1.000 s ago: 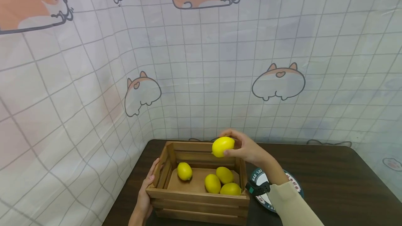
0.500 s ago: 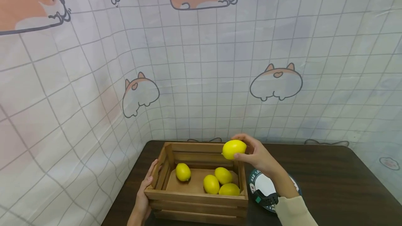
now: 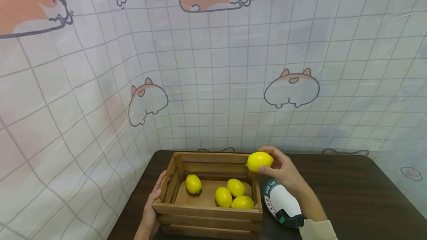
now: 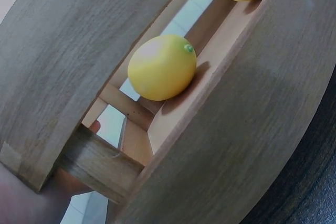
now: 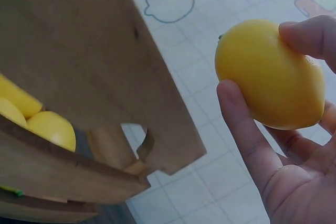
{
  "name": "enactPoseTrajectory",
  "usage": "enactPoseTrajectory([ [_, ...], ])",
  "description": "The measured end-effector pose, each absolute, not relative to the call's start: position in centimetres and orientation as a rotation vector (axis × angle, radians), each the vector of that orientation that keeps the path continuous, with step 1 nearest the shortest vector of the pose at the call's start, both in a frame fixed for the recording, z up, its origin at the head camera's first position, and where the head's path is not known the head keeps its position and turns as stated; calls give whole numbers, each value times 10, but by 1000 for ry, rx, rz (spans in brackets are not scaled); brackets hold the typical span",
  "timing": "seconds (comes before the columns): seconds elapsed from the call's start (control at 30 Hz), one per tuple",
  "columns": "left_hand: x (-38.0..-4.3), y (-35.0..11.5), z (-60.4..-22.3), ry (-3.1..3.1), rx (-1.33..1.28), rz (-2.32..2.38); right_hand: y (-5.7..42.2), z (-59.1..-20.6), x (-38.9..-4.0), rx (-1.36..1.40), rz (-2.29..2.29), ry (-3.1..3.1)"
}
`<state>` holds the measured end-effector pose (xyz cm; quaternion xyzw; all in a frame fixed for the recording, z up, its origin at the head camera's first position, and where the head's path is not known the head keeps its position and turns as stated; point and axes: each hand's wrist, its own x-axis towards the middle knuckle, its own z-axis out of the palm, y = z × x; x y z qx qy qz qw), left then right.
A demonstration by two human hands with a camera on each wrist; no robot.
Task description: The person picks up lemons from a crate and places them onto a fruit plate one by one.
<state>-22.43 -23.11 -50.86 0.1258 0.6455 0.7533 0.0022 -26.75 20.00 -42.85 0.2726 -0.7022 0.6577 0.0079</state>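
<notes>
My right hand (image 3: 283, 167) pinches a yellow lemon (image 3: 260, 161) between thumb and fingers, above the right rim of a slatted wooden crate (image 3: 207, 211). The right wrist view shows that lemon (image 5: 268, 74) clear of the crate's wood. Inside the crate, a lone lemon (image 3: 193, 184) lies at the left. Three more lemons (image 3: 236, 187) cluster at the right. At the crate's left side, my left hand (image 3: 151, 206) grips the wall, and a fingertip (image 4: 95, 126) shows through a gap between slats in the left wrist view.
Close to the crate's right side lies a white plate (image 3: 283, 199) with a dark patterned rim, partly covered by my right forearm and its black wrist strap (image 3: 289, 219). A dark wooden table (image 3: 350, 192) bears everything. Behind it hangs a gridded cloth (image 3: 213, 121) with cartoon dogs.
My right hand has carried the lemon rightward and slightly down, from over the crate's inside to over its right rim. The left hand and the other lemons keep their places.
</notes>
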Motion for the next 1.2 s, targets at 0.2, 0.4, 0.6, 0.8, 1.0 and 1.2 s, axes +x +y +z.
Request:
enactPoseTrajectory([
  [0.2, -224, -232, -508, 2027, 404, 2363, 210, -439, -263, 780, 2087, -2150],
  [0.4, -224, -232, -508, 2029, 398, 2356, 222, -449, -262, 690, 2097, -2122],
  [0.6, -224, -233, -508, 2018, 400, 2362, 234, -461, -260, 613, 2116, -2089],
  [0.8, -225, -232, -508, 2003, 399, 2368, 244, -470, -260, 510, 2070, -2128],
  [1.0, -225, -232, -509, 1997, 423, 2372, 252, -478, -262, 452, 2070, -2133],
  [1.2, -224, -234, -508, 1995, 430, 2351, 254, -490, -262, 435, 2121, -2120],
])
